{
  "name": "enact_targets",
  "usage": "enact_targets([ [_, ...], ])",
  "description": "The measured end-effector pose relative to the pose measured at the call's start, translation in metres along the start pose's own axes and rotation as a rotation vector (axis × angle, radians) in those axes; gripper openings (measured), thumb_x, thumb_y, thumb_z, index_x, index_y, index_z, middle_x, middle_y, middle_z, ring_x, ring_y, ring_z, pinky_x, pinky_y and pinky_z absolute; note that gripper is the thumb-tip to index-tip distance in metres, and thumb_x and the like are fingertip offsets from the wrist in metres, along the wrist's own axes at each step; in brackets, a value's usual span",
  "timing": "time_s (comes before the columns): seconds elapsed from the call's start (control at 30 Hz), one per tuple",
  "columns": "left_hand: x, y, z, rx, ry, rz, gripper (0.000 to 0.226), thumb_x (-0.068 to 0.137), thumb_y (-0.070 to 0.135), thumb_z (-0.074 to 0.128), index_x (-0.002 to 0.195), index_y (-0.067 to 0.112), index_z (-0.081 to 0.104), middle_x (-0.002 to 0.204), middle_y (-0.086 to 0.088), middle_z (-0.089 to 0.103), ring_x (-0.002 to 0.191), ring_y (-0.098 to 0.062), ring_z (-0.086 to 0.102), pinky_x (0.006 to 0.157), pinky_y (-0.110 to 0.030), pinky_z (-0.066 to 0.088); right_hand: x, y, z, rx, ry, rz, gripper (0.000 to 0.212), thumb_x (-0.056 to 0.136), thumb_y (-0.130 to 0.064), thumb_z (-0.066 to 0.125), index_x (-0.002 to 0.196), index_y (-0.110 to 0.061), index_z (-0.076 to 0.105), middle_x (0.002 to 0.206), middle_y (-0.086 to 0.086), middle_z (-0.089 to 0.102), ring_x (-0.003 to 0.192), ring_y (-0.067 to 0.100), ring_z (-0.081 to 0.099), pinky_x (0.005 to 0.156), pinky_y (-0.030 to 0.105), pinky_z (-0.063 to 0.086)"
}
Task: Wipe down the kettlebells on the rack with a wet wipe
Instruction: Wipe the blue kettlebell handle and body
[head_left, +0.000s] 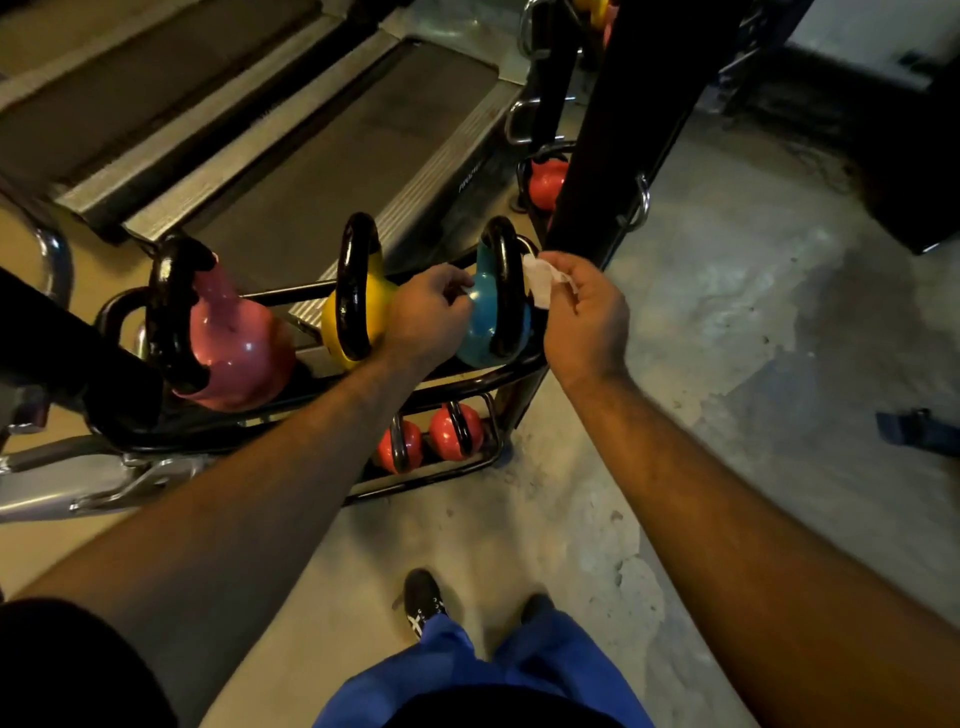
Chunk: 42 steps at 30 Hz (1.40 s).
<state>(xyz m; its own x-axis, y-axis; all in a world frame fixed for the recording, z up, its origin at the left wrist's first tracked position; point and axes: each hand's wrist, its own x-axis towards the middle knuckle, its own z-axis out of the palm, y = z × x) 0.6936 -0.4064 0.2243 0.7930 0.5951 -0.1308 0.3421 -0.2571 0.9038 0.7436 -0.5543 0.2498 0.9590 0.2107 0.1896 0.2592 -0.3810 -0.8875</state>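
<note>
Nearest: blue trousers (467, 670) and black shoes (423, 597) on the concrete floor (701, 364). Both forearms reach forward and down to the rack (467, 387). Right hand (584, 312) – back of hand up, fingers curled, pinching a white wet wipe (540, 283) against the black handle of the blue kettlebell (488, 322). Left hand (431, 312) – fingers curled against the blue bell's left side; whether it grips it, cannot tell. Same top shelf, leftward: yellow kettlebell (358, 306) just beside, then pink kettlebell (228, 343). Lower shelf holds red kettlebells (452, 431). Behind the rack, treadmill decks (337, 156); a black upright post (623, 119) stands right of the blue bell.
</note>
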Motion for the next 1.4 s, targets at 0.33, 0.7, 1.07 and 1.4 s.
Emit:
enact_targets([
  [0.33, 0.043, -0.013, 0.031, -0.063, -0.146, -0.102, 0.035, 0.099, 0.024, 0.06, 0.133, 0.017, 0.06, 0.127, -0.005, 0.066, 0.117, -0.017, 0.062, 0.105, -0.041, 0.049, 0.043, 0.029, 0.029, -0.067, -0.067, -0.288, 0.038, 0.098, 0.002, 0.046, 0.128, -0.011, 0.067, 0.137, 0.007, 0.063, 0.132, 0.012, 0.054, 0.109, 0.016, 0.041],
  [0.7, 0.039, -0.04, 0.038, 0.006, -0.141, 0.168, 0.038, 0.091, 0.023, 0.066, 0.129, 0.021, 0.06, 0.133, 0.005, 0.053, 0.12, -0.001, 0.057, 0.099, -0.027, 0.047, 0.082, 0.042, 0.042, 0.078, -0.494, -0.184, 0.042, 0.101, -0.018, 0.044, 0.14, -0.014, 0.058, 0.155, 0.002, 0.045, 0.142, 0.002, 0.038, 0.117, 0.021, 0.033],
  [1.07, 0.041, -0.051, 0.037, -0.042, -0.152, 0.229, 0.041, 0.09, 0.024, 0.063, 0.128, 0.036, 0.054, 0.143, 0.007, 0.048, 0.129, 0.001, 0.049, 0.105, -0.023, 0.044, 0.106, 0.036, 0.056, -0.041, -0.63, -0.223, 0.044, 0.105, -0.029, 0.046, 0.145, -0.013, 0.052, 0.158, 0.002, 0.041, 0.143, 0.005, 0.033, 0.121, 0.029, 0.029],
  [1.4, 0.046, -0.068, 0.038, -0.183, -0.153, 0.203, 0.038, 0.089, 0.046, 0.059, 0.127, 0.039, 0.059, 0.133, 0.0, 0.057, 0.121, -0.018, 0.058, 0.099, -0.055, 0.048, 0.096, 0.029, 0.049, -0.369, -0.749, -0.456, 0.061, 0.101, -0.047, 0.037, 0.15, -0.013, 0.044, 0.164, 0.002, 0.029, 0.155, 0.014, 0.013, 0.123, 0.033, 0.02],
])
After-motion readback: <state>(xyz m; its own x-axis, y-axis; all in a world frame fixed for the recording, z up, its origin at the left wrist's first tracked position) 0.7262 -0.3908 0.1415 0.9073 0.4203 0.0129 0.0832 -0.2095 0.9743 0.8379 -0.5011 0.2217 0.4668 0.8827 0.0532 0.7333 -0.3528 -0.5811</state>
